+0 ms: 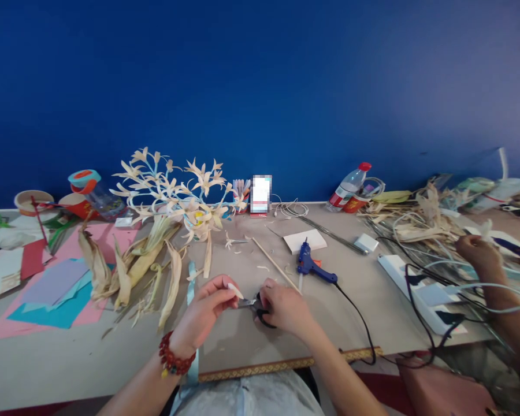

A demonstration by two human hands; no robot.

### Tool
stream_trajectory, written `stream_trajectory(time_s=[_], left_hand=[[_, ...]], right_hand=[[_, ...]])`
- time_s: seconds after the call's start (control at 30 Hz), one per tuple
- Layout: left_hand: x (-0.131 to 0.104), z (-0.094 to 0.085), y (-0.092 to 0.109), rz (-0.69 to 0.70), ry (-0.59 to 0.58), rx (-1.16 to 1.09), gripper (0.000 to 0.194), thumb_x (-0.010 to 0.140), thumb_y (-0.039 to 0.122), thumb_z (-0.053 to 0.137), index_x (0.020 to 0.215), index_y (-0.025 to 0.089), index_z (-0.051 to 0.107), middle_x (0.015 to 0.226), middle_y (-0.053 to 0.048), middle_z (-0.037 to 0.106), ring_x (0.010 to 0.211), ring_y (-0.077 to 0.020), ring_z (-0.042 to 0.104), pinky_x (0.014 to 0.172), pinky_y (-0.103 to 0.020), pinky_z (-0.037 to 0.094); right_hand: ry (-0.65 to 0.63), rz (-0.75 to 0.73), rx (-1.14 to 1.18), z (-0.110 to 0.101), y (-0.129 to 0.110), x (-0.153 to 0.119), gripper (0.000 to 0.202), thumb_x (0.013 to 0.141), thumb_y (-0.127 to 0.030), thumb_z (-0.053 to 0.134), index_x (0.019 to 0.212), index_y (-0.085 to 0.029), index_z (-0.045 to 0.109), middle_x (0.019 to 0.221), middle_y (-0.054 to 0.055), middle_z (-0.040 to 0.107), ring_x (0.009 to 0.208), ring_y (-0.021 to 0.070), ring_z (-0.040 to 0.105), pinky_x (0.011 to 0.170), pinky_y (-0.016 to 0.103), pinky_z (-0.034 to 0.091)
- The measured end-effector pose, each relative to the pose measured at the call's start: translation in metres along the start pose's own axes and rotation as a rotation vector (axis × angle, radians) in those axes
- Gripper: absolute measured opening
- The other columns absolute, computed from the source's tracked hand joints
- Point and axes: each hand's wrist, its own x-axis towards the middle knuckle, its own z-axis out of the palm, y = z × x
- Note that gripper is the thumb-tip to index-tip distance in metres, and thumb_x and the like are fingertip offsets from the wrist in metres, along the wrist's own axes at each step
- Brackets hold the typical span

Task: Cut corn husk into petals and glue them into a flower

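Between its thumb and fingers, my left hand [212, 303] pinches a small pale strip of corn husk [235, 290]. My right hand [283, 306] grips a pair of scissors [260, 312] by the dark handles, the blades pointing left at the husk piece. Whether the blades touch it I cannot tell. A wooden stick [274, 263] lies just beyond my hands, beside small husk scraps and a loose husk flower [234, 240]. A blue glue gun [312, 264] rests to the right, by a white card [305, 240].
Husk flowers [173, 190] stand at the back left; dried corn husks [143, 260] and coloured paper [52, 294] lie nearer. A phone [260, 195] leans at the wall. Right are a bottle [350, 186], a power strip [416, 294], cables and another person's hand [481, 254].
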Motion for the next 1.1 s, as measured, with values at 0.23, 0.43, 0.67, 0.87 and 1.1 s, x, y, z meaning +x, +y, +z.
stream_trajectory(time_s=[0.23, 0.43, 0.67, 0.87, 1.1], left_hand=[[0.000, -0.001, -0.002, -0.009, 0.002, 0.010, 0.008, 0.080, 0.020, 0.070, 0.078, 0.016, 0.063, 0.081, 0.000, 0.061, 0.072, -0.0115, 0.055, 0.072, -0.025, 0.042], [0.003, -0.005, -0.011, -0.024, 0.026, 0.037, 0.008, 0.079, 0.022, 0.070, 0.077, 0.017, 0.064, 0.078, 0.001, 0.062, 0.071, -0.0119, 0.054, 0.071, -0.025, 0.042], [0.003, 0.004, -0.012, -0.065, 0.006, -0.037, 0.012, 0.077, 0.022, 0.073, 0.076, 0.015, 0.064, 0.074, 0.000, 0.060, 0.069, -0.0116, 0.053, 0.069, -0.024, 0.042], [0.003, 0.009, -0.015, -0.110, -0.045, -0.118, 0.010, 0.078, 0.020, 0.071, 0.077, 0.014, 0.063, 0.074, 0.000, 0.056, 0.066, -0.0108, 0.051, 0.066, -0.025, 0.042], [-0.006, 0.013, -0.010, 0.324, 0.063, 0.527, 0.021, 0.081, 0.018, 0.066, 0.102, 0.021, 0.065, 0.098, -0.005, 0.065, 0.088, -0.0187, 0.059, 0.082, -0.030, 0.044]], right_hand=[[0.000, -0.036, -0.001, -0.004, -0.001, 0.009, 0.032, 0.067, -0.036, 0.080, 0.086, -0.022, 0.059, 0.084, -0.001, 0.064, 0.067, 0.0142, 0.055, 0.053, 0.027, 0.013], [-0.056, -0.138, 0.037, -0.016, 0.004, 0.007, 0.025, 0.066, -0.028, 0.080, 0.082, -0.021, 0.061, 0.081, -0.003, 0.064, 0.069, 0.0144, 0.056, 0.053, 0.025, 0.021], [0.433, -0.456, 0.289, -0.032, -0.017, -0.008, 0.024, 0.088, -0.017, 0.060, 0.111, -0.023, 0.059, 0.109, 0.007, 0.068, 0.073, 0.0152, 0.064, 0.065, 0.026, 0.047], [0.711, -0.686, 0.201, -0.023, -0.025, -0.005, 0.025, 0.091, -0.013, 0.056, 0.112, -0.025, 0.062, 0.101, 0.008, 0.073, 0.088, 0.0191, 0.069, 0.076, 0.032, 0.055], [0.679, -0.440, 0.697, -0.018, -0.036, -0.007, 0.011, 0.091, -0.014, 0.056, 0.093, -0.022, 0.063, 0.087, 0.005, 0.070, 0.079, 0.0174, 0.066, 0.069, 0.029, 0.054]])
